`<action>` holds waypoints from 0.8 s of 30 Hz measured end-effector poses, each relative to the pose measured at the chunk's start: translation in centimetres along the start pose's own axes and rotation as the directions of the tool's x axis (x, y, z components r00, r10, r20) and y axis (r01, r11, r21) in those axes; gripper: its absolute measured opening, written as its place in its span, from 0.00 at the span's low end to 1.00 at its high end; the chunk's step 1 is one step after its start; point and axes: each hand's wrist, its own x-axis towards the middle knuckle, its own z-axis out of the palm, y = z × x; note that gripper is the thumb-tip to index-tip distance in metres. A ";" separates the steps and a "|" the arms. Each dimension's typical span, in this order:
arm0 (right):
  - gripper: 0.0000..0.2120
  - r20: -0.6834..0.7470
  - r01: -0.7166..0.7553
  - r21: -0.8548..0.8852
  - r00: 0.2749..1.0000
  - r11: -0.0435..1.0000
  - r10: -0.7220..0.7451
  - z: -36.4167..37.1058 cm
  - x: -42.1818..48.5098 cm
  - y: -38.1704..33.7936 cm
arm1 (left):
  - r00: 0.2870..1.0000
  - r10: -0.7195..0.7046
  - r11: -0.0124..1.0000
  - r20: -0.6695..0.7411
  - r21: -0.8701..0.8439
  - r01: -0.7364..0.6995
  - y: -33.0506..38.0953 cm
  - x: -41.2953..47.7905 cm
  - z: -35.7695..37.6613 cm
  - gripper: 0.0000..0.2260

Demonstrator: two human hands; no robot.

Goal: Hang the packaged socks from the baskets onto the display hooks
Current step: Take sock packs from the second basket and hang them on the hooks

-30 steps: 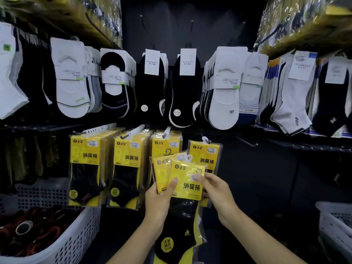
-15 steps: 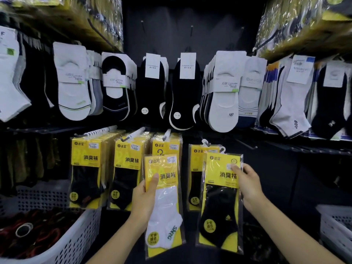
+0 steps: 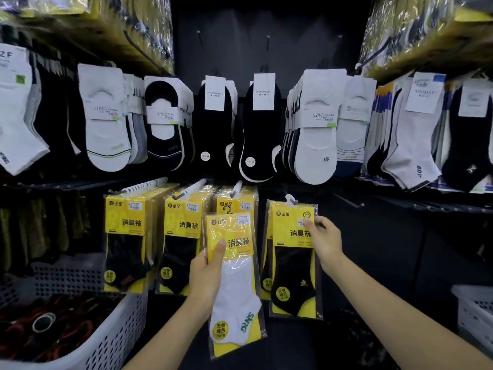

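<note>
Right hand [image 3: 324, 241] pinches the top corner of the black-sock pack [image 3: 292, 263], steadying its hanger on the 4th hook [image 3: 290, 200], far right of the lower row, while left hand [image 3: 206, 273] clamps the white-sock pack [image 3: 234, 279] upright, nearer, probably next to hang.

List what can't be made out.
Head view:
- Fingers of the left hand: hidden behind the white-sock pack.
- Hook of the black-sock pack, held by the right hand: covered by the pack's top; hung or not unclear.
- Contents of the left basket: dark, blurred.
- Most of the right basket: cut by the edge.
</note>
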 end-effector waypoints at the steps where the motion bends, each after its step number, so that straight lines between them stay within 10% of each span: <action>1: 0.04 -0.037 -0.004 -0.027 0.999 1.000 0.003 0.0 0.1 0.3 | 1.000 -0.008 1.000 0.006 0.000 0.008 0.1 -0.1 0.1 0.09; 7: 0.11 -0.234 -0.040 -0.112 0.972 0.993 0.013 -0.4 -1.3 1.4 | 0.995 -0.047 0.999 0.088 0.001 0.047 -0.1 -0.2 1.2 0.12; 15: 0.09 0.280 -0.095 0.131 0.959 0.987 0.055 0.2 -5.6 0.3 | 0.955 -0.029 1.000 0.294 0.005 0.029 0.1 -1.2 5.9 0.09; 24: 0.03 -0.029 0.060 0.220 0.998 0.974 -0.055 -1.7 -3.3 0.5 | 0.940 0.011 0.999 0.342 -0.045 0.005 -0.5 -1.6 9.0 0.14</action>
